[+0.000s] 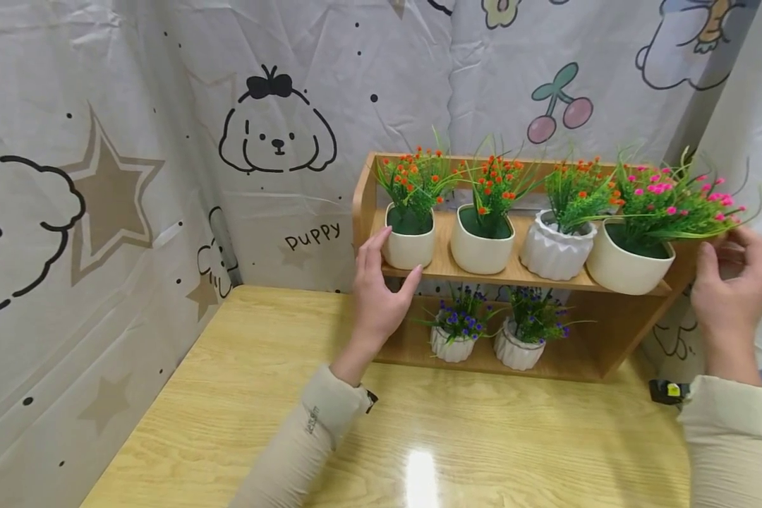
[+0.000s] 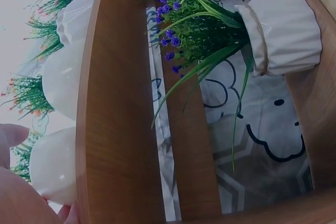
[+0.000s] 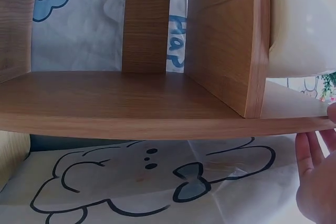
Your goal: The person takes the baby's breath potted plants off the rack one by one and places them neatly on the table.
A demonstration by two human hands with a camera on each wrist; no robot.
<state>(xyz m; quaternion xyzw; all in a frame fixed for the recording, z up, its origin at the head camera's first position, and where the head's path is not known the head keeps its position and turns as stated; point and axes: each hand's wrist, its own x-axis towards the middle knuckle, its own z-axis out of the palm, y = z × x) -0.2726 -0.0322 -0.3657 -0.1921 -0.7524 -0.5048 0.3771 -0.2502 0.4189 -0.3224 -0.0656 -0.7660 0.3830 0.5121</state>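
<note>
My left hand point(image 1: 381, 293) is at the left end of a two-tier wooden shelf point(image 1: 609, 335). It holds the leftmost cream pot point(image 1: 409, 247) of orange flowers, fingers along its left side and thumb by its lower right front. In the left wrist view, reddened fingertips point(image 2: 69, 213) meet that pot near the board. My right hand point(image 1: 733, 286) grips the right side panel of the shelf, partly behind the pink flowers point(image 1: 667, 189). Fingers point(image 3: 305, 156) press the panel's outer face in the right wrist view. Their cream pot point(image 1: 631, 264) juts over the upper board's front edge.
Another cream pot point(image 1: 482, 247) and a white ribbed pot point(image 1: 557, 247), both with orange flowers, stand on the upper board. Below are two white pots of purple flowers, one left point(image 1: 452, 344), one right point(image 1: 518, 349). The wooden table point(image 1: 279, 416) meets a printed curtain point(image 1: 279, 212).
</note>
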